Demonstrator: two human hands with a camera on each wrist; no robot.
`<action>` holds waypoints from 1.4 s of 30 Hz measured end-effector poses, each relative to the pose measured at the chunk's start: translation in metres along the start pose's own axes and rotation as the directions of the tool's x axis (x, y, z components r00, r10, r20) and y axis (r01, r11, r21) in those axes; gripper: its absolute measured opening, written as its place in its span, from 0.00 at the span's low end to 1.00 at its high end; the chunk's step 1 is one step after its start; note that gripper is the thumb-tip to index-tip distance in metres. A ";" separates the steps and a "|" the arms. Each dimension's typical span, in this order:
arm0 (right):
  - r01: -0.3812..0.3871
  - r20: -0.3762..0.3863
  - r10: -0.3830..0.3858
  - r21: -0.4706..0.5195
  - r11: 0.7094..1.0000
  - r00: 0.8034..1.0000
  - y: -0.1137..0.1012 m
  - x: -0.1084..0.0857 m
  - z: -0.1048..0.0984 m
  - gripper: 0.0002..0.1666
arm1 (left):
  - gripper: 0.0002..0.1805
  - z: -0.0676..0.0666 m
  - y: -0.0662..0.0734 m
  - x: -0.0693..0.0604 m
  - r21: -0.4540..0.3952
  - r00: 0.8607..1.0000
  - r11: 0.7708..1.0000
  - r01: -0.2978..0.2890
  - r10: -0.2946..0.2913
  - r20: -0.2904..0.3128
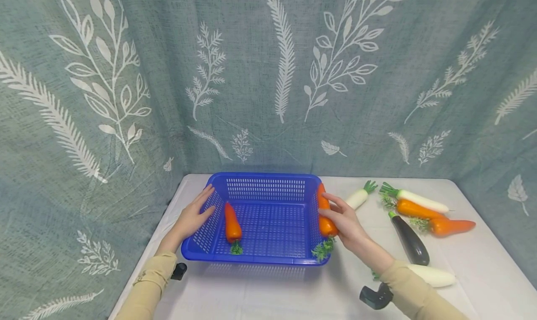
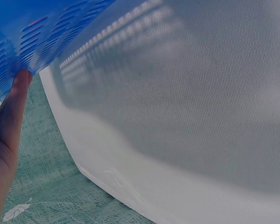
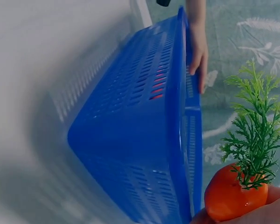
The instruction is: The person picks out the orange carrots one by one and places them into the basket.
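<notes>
A blue plastic basket (image 1: 256, 260) with slotted walls stands on the white table. Inside, toward its left wall, lies an orange-red carrot (image 1: 232, 226) with green leaves pointing to the front. My right hand (image 1: 349, 224) holds another carrot (image 1: 326, 224) at the basket's right rim, leafy end toward me. In the right wrist view, this carrot's thick end (image 3: 231, 198) and leaves show beside the rim. At the opposite side, my left hand (image 1: 194, 219) rests at the left rim with its fingers extended. In the left wrist view, part of that hand (image 2: 9, 121) meets the basket's slotted wall.
Right of the basket lie a white radish (image 1: 357, 198), a second one (image 1: 423, 201), two carrots (image 1: 419, 210) and a dark eggplant (image 1: 411, 240). Nearer, a third radish (image 1: 436, 276) is partly hidden by my right sleeve. A patterned green curtain (image 1: 260, 77) hangs behind the table.
</notes>
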State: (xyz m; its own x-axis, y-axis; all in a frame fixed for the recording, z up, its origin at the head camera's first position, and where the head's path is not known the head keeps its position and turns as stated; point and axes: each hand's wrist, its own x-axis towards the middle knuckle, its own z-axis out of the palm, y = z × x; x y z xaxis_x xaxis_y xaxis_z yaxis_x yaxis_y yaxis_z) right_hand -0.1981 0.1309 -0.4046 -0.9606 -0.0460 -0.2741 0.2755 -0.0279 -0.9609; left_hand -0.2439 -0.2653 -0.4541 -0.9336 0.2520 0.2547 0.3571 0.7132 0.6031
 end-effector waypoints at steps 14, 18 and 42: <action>0.030 0.026 -0.031 0.022 0.999 0.999 0.000 0.009 0.025 0.32 | 0.31 -0.002 0.002 0.002 0.024 0.995 0.997 0.075 -0.077 0.060; 0.042 0.033 -0.043 0.045 0.998 0.999 0.002 0.011 0.034 0.31 | 0.31 -0.002 0.000 0.002 0.024 0.995 0.997 0.075 -0.076 0.059; 0.037 -0.004 -0.037 0.134 0.990 0.999 0.022 0.025 0.078 0.30 | 0.31 -0.001 0.002 0.001 0.023 0.996 0.997 0.072 -0.073 0.052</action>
State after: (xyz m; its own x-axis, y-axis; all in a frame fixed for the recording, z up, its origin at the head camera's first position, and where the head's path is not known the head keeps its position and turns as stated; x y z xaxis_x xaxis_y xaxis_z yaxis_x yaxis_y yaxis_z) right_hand -0.2137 0.0509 -0.4293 -0.9702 -0.0408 -0.2389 0.2424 -0.1634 -0.9563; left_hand -0.2442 -0.2647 -0.4516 -0.9576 0.2326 0.1703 0.2879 0.7445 0.6023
